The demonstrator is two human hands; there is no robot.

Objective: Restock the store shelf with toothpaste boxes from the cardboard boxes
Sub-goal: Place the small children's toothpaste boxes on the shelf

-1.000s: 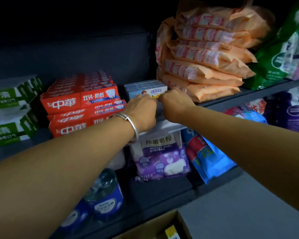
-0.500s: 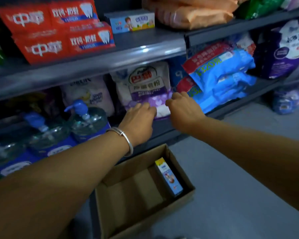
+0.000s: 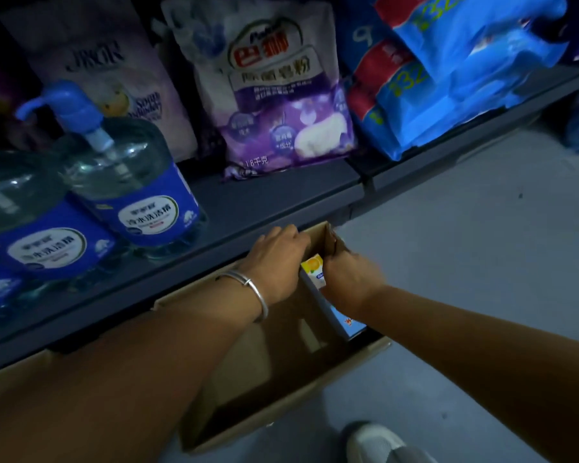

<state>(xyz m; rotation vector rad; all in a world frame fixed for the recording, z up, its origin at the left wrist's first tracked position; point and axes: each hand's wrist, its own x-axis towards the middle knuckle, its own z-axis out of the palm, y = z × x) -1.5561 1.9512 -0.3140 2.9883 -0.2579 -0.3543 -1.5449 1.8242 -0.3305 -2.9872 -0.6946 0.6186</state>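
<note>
Toothpaste box [image 3: 315, 269], one only, stands tilted inside one open cardboard box [image 3: 365, 350] on the grey floor [image 3: 465, 245]. Both hands reach in: the right hand [image 3: 350, 279] curls around its top end; the left hand [image 3: 274, 262], braceleted, touches its other side, grip unclear. Beyond the hands, a dark shelf [image 3: 264, 195] holds two pump bottles [image 3: 127, 175] and several bags.

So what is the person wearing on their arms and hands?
Both arms are bare, with no sleeves showing and no gloves on the left hand or right hand. The left wrist wears a thin, shiny silver bangle. The right wrist has nothing on it.
</note>
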